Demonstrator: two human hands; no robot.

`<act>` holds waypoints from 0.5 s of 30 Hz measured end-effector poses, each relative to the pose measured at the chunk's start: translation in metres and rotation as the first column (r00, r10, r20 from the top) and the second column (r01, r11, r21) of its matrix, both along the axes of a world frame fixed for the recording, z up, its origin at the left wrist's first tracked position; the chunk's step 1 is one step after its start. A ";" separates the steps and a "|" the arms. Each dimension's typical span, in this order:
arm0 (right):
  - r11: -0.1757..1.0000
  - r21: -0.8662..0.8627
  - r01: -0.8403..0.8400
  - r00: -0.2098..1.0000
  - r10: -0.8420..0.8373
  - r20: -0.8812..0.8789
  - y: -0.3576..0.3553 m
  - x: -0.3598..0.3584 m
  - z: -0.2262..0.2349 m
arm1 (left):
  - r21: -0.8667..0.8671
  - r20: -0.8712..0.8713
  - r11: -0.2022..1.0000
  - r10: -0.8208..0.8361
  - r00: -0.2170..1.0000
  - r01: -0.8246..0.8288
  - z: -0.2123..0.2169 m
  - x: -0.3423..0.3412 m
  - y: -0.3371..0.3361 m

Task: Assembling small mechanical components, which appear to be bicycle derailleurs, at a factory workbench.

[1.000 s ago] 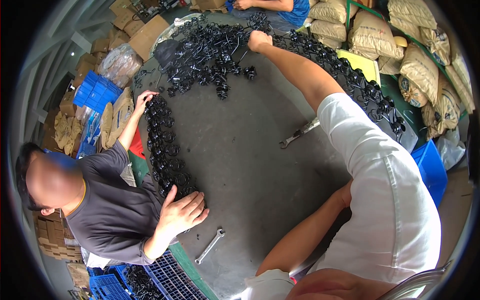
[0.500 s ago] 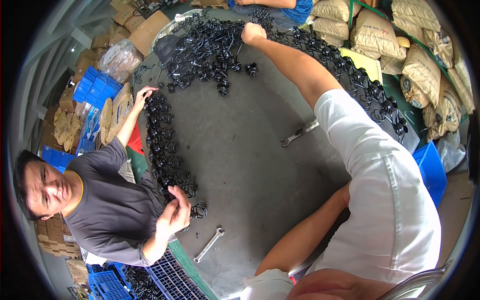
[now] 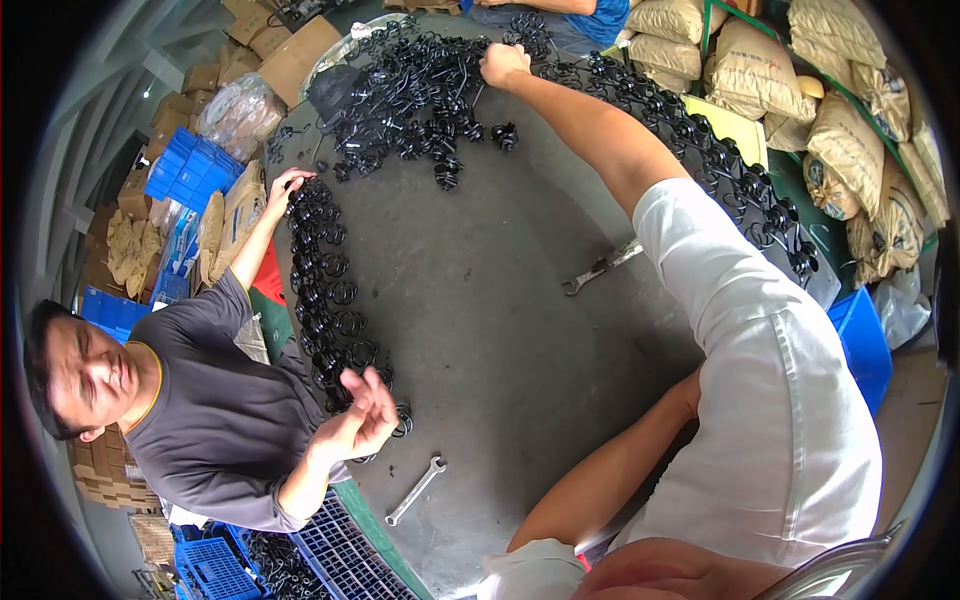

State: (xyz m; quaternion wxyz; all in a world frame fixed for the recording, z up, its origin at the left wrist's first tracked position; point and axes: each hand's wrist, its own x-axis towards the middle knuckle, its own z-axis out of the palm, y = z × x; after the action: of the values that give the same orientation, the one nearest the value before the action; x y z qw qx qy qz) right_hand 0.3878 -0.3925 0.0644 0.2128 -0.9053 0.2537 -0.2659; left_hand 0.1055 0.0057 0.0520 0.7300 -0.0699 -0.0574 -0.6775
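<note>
My right arm, in a white sleeve, reaches far across the table. My right hand is closed at the right side of a pile of black ring-shaped metal clamps; what its fingers hold is hidden. My left forearm crosses low in the view, and its hand is out of sight behind my right sleeve. Nearest to my arms lies an open-ended wrench, partly covered by the sleeve. Along the right table edge runs a row of similar black clamps.
A co-worker in a dark shirt stands at the left beside another row of clamps, one hand at each end. A second wrench lies near that row. Sacks are stacked right; a blue bin stands near me. Another person's blue sleeve shows far off.
The co-worker's near hand has shifted slightly, and its fingers have spread a little and blurred. My right hand stays at the pile, almost unmoved.
</note>
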 end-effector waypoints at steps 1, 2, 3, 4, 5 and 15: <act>1.000 -0.004 0.009 1.000 -0.009 0.001 -0.005 0.001 -0.003 | 0.000 -0.003 1.000 0.004 1.000 -0.004 0.003 0.004 0.003; 1.000 -0.004 0.007 1.000 -0.007 0.000 -0.005 0.002 -0.008 | 0.002 -0.008 1.000 0.014 1.000 -0.014 0.005 0.008 0.009; 1.000 -0.017 0.006 0.998 -0.005 0.060 -0.005 0.002 -0.013 | 0.004 -0.014 1.000 0.023 1.000 -0.023 0.007 0.012 0.014; 1.000 -0.030 0.007 0.993 -0.004 0.120 -0.006 0.001 -0.018 | 0.006 -0.019 1.000 0.030 0.999 -0.030 0.009 0.015 0.019; 0.997 -0.073 -0.021 0.988 0.032 0.154 -0.004 -0.001 -0.021 | 0.009 -0.024 0.999 0.044 0.999 -0.043 0.011 0.019 0.024; 0.998 0.051 -0.031 0.994 0.026 0.107 -0.015 -0.010 -0.029 | 0.032 -0.079 0.992 0.126 0.989 -0.123 0.031 0.052 0.067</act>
State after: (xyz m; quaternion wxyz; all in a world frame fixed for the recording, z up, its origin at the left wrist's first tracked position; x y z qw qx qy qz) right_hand 0.3775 -0.4072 0.0352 0.2535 -0.8876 0.2359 -0.3037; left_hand 0.1579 0.0732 0.0834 0.7735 -0.0836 -0.0230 -0.6279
